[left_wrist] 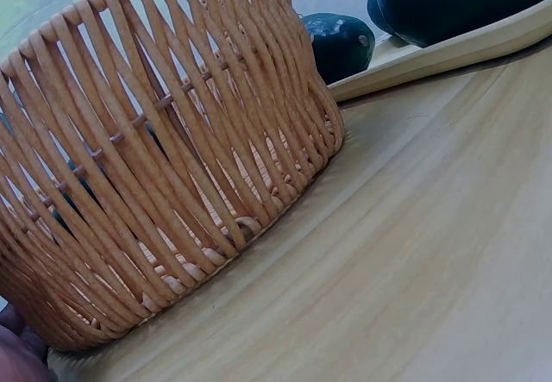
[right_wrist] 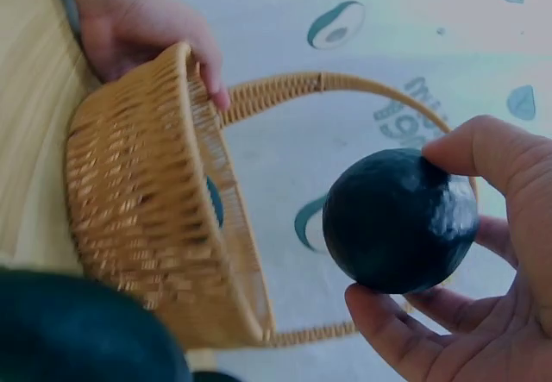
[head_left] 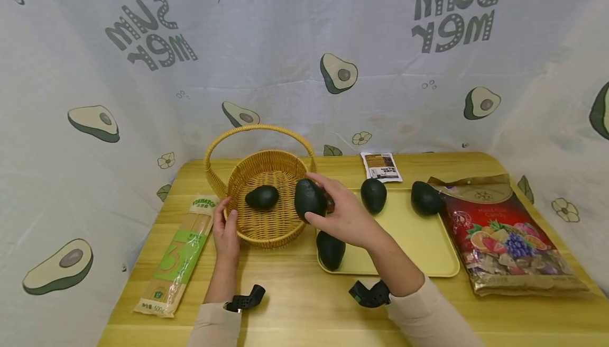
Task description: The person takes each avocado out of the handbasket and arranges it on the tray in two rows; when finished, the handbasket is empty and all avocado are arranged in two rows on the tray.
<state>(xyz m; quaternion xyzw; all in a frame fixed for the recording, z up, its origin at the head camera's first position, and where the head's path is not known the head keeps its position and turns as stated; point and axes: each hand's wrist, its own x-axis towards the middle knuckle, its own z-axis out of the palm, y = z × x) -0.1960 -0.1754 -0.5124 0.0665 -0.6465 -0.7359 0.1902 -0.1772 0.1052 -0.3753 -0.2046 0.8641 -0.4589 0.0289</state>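
Note:
A dark green avocado (head_left: 310,200) is held between the thumb and fingers of my right hand (head_left: 349,215), raised at the right rim of a round wicker basket (head_left: 268,241). In the right wrist view the same avocado (right_wrist: 401,221) hangs apart from the basket wall (right_wrist: 147,192). My left hand (head_left: 227,236) grips the basket's left rim, thumb over the edge. One avocado (head_left: 262,197) lies inside the basket. On the yellow tray (head_left: 404,241) lie more avocados: one at the front left (head_left: 330,250), one at the back (head_left: 374,195) and one at the back right (head_left: 426,198).
A pack of noodles (head_left: 181,257) lies left of the basket. To the tray's right, a large red candy bag (head_left: 509,236) overlaps its edge. A small white packet (head_left: 381,167) lies behind the tray. The basket's tall handle (head_left: 259,127) arches over its back.

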